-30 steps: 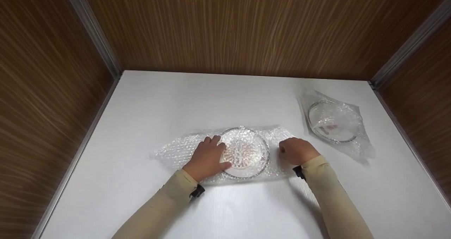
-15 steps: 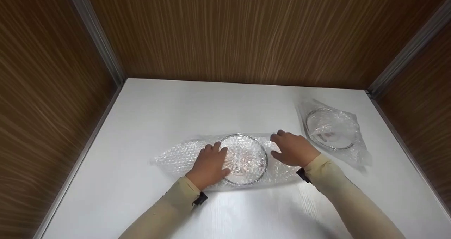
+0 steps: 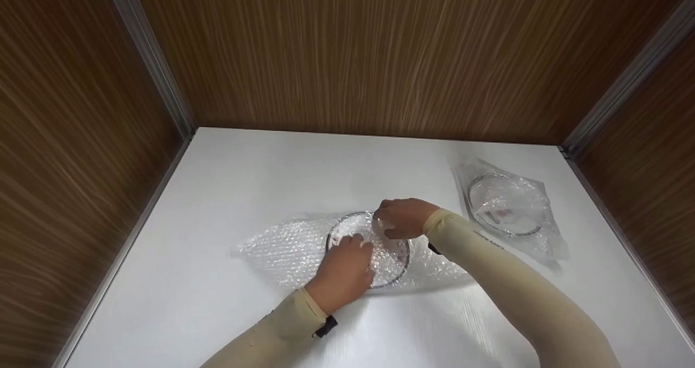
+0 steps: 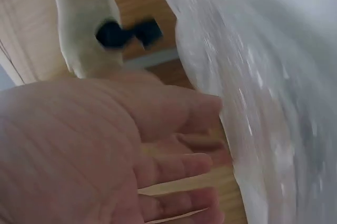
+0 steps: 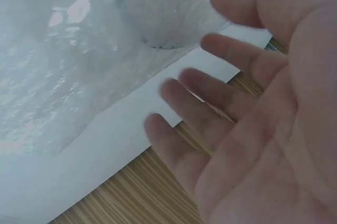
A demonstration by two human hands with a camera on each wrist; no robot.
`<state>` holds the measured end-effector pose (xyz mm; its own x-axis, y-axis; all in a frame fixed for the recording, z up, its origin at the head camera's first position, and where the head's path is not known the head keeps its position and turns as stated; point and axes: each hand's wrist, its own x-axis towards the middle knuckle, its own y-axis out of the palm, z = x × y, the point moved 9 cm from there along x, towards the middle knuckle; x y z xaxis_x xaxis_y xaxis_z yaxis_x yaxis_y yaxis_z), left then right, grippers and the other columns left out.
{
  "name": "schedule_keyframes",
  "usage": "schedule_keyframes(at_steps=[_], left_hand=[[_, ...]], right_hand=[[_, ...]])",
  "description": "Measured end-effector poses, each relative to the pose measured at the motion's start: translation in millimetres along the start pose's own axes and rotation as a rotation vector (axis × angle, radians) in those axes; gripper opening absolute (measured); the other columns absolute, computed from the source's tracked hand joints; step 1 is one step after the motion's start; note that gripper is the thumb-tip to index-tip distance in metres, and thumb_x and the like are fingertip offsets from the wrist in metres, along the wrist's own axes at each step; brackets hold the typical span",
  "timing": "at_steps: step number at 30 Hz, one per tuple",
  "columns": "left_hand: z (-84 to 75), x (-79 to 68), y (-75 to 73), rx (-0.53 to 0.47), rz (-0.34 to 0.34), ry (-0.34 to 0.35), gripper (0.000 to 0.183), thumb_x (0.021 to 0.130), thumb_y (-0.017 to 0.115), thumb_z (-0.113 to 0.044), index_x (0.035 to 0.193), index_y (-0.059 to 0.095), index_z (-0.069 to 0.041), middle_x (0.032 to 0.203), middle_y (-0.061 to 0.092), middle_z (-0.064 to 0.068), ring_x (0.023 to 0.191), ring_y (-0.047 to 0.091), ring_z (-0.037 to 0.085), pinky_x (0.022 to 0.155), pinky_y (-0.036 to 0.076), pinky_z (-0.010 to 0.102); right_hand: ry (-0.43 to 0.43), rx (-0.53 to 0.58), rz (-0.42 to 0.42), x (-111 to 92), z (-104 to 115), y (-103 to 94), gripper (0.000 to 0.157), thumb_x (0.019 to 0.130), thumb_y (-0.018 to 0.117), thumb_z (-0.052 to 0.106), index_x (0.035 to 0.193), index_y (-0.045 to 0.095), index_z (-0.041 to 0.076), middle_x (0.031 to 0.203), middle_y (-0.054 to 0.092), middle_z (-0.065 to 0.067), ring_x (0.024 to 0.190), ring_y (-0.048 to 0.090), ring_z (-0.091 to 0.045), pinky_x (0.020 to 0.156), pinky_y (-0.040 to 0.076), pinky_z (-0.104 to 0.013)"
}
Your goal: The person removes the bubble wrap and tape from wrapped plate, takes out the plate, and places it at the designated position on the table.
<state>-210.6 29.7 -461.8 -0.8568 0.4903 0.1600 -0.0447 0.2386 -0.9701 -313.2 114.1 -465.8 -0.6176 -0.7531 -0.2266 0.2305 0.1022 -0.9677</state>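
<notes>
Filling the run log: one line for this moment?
left hand: over near wrapped plate; right hand: over same plate; second wrapped plate: farther right, untouched

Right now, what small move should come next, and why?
Probably the bare right hand should pinch the clear bubble wrap beneath it, since its fingers hold nothing in its wrist view, and the wrap extends past the round, dark-rimmed plate.

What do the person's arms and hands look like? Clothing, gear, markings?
The left hand and right hand are ungloved. Beige left sleeve and right sleeve reach the wrists. A small black fitting shows at each cuff. Right sleeve: dark marks, unreadable.
</notes>
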Motion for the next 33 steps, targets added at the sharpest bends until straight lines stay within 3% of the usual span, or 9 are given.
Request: schedule_keyframes(at_steps=[3,6,10,19,23,28,30,33], left_hand=[[-23.7,-1.1,8.0,-0.038,0.03,0.037,0.045,0.092,0.074,-0.044,0.116,0.071,-0.006,0.115,0.065,0.013,0.098,0.063,0.028,0.072,0.056,0.039],[-37.3,-3.3,22.4,-0.033,0.103,0.011,0.059,0.091,0.071,-0.057,0.126,0.069,-0.01,0.119,0.063,0.012,0.102,0.061,0.03,0.07,0.055,0.041],[-42.5,-4.6,38.7,0.024,0.186,-0.048,0.074,0.088,0.067,-0.068,0.14,0.064,-0.015,0.126,0.061,0.014,0.11,0.059,0.032,0.074,0.055,0.046],[-47.6,-5.6,46.9,0.124,0.203,-0.065,0.089,0.082,0.068,-0.075,0.147,0.056,-0.015,0.14,0.057,0.019,0.122,0.056,0.039,0.079,0.053,0.053],[-46.6,-4.8,44.6,0.188,0.167,-0.057,0.08,0.082,0.076,-0.064,0.144,0.057,-0.018,0.136,0.06,0.017,0.114,0.059,0.036,0.07,0.054,0.049],[-44.5,-1.7,33.2,0.243,0.088,0.003,0.041,0.093,0.071,-0.026,0.133,0.066,-0.024,0.117,0.066,0.013,0.09,0.063,0.029,0.053,0.052,0.04],[-40.3,-1.2,30.0,0.222,0.102,0.024,0.036,0.093,0.066,-0.017,0.129,0.069,-0.023,0.113,0.066,0.012,0.089,0.063,0.029,0.055,0.053,0.04],[-26.7,-2.0,27.7,0.157,0.167,0.035,0.033,0.094,0.065,-0.012,0.125,0.071,-0.022,0.117,0.066,0.01,0.099,0.063,0.03,0.069,0.056,0.046]], right_hand=[[0.043,-0.002,0.046,4,-2,2.6,0.037,0.089,0.073,0.022,0.124,0.069,0.009,0.115,0.067,-0.011,0.096,0.068,-0.031,0.085,0.057,-0.05],[0.081,-0.009,0.069,8,-3,3.2,0.04,0.089,0.074,0.026,0.124,0.068,0.009,0.115,0.067,-0.011,0.098,0.069,-0.031,0.087,0.057,-0.049],[0.11,-0.017,0.114,12,-4,4.7,0.044,0.09,0.071,0.032,0.127,0.067,0.01,0.119,0.068,-0.01,0.103,0.069,-0.031,0.091,0.056,-0.048],[0.194,-0.12,0.258,19,-2,9.2,0.051,0.094,0.064,0.043,0.135,0.068,0.012,0.131,0.064,-0.011,0.115,0.066,-0.032,0.099,0.054,-0.048],[0.229,-0.142,0.276,25,0,10.8,0.05,0.094,0.064,0.044,0.134,0.07,0.013,0.134,0.066,-0.01,0.12,0.065,-0.031,0.101,0.053,-0.047],[0.229,-0.197,0.277,29,4,9.8,0.045,0.095,0.062,0.043,0.126,0.074,0.011,0.128,0.07,-0.008,0.113,0.069,-0.028,0.096,0.055,-0.047],[0.227,-0.226,0.273,28,5,7.1,0.042,0.096,0.062,0.042,0.118,0.076,0.01,0.121,0.073,-0.009,0.105,0.07,-0.027,0.092,0.057,-0.048],[0.243,-0.251,0.266,26,3,3.0,0.039,0.096,0.062,0.041,0.104,0.077,0.007,0.108,0.075,-0.01,0.095,0.071,-0.027,0.086,0.059,-0.048]])
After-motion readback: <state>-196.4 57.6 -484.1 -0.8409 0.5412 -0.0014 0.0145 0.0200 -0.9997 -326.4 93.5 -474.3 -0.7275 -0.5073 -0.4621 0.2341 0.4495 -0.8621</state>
